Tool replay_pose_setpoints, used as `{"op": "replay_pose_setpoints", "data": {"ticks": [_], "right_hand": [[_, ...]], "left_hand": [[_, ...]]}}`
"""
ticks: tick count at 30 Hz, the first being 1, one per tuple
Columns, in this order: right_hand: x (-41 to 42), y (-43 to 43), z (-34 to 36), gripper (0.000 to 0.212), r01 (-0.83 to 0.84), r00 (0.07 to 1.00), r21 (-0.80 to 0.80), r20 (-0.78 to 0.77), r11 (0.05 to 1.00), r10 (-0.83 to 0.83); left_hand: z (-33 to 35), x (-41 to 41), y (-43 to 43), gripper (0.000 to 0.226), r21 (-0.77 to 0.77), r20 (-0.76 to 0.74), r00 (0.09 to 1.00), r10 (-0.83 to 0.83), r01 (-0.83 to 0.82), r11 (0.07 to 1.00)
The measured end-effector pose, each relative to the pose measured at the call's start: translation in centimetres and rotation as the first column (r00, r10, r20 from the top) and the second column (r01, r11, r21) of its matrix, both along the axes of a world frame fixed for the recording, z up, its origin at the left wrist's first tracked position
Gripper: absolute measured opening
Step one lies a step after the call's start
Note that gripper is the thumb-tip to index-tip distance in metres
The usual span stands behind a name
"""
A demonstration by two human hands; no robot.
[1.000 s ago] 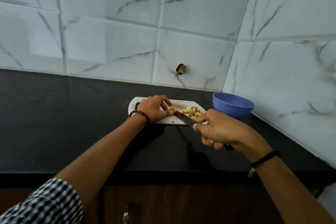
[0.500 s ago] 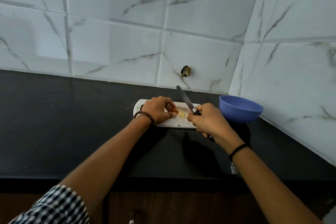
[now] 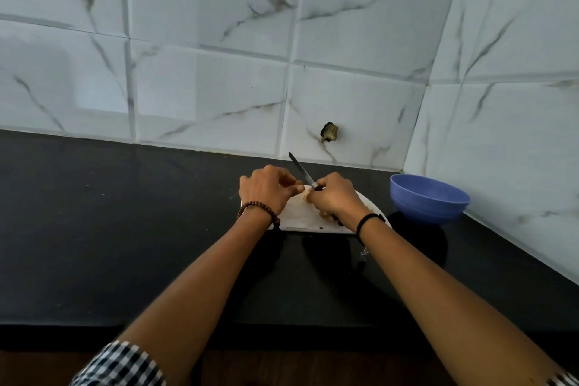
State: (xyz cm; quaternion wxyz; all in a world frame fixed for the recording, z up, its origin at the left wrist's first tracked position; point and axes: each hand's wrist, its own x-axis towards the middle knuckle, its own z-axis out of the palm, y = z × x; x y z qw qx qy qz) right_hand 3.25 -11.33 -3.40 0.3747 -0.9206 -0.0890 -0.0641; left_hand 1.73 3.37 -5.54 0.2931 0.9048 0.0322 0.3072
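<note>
A white cutting board (image 3: pixel 300 218) lies on the black counter near the back wall. My left hand (image 3: pixel 266 189) pinches a small pale food piece (image 3: pixel 303 189) on the board. My right hand (image 3: pixel 333 199) grips a knife (image 3: pixel 301 170) by its dark handle. The blade points up and away toward the wall, above the board. The two hands nearly touch over the board. The chopped pieces are hidden behind my right hand.
A blue bowl (image 3: pixel 428 197) stands right of the board near the corner of the tiled walls. A dark hole (image 3: pixel 329 131) marks the back wall tile. The black counter (image 3: pixel 125 229) stretches left; its front edge runs below my forearms.
My right hand moved from the board's right side toward my left hand, swinging the knife blade from lying across the board to pointing up at the wall. The chopped pieces went out of sight.
</note>
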Motion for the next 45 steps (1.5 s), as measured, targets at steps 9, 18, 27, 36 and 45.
{"op": "replay_pose_setpoints", "data": {"ticks": [9, 18, 27, 36, 45], "right_hand": [[-1.4, -1.7, 0.8, 0.015, 0.079, 0.994, 0.113, -0.089, 0.99, -0.069], [-6.2, -5.9, 0.1, 0.026, 0.073, 0.995, 0.134, -0.082, 0.988, -0.062], [-9.0, -5.9, 0.1, 0.024, -0.059, 0.997, -0.098, 0.036, 0.993, 0.063], [-9.6, -4.7, -0.3, 0.033, 0.067, 0.983, -0.351, 0.181, 0.934, -0.003], [-9.3, -3.3, 0.6, 0.036, 0.1, 0.989, -0.47, 0.146, 0.877, -0.034]], "left_hand": [[-0.2, 0.1, -0.8, 0.023, -0.079, -0.097, 0.965, -0.245, 0.238, 0.968], [-1.0, 0.3, -1.6, 0.022, -0.061, -0.169, 0.887, -0.43, 0.426, 0.902], [-1.6, 1.0, -1.9, 0.014, -0.047, -0.2, 0.887, -0.416, 0.416, 0.908], [-1.7, 1.5, -2.1, 0.033, -0.096, -0.178, 0.897, -0.405, 0.393, 0.914], [-1.3, 1.0, -2.6, 0.034, -0.088, -0.203, 0.907, -0.37, 0.36, 0.929]]}}
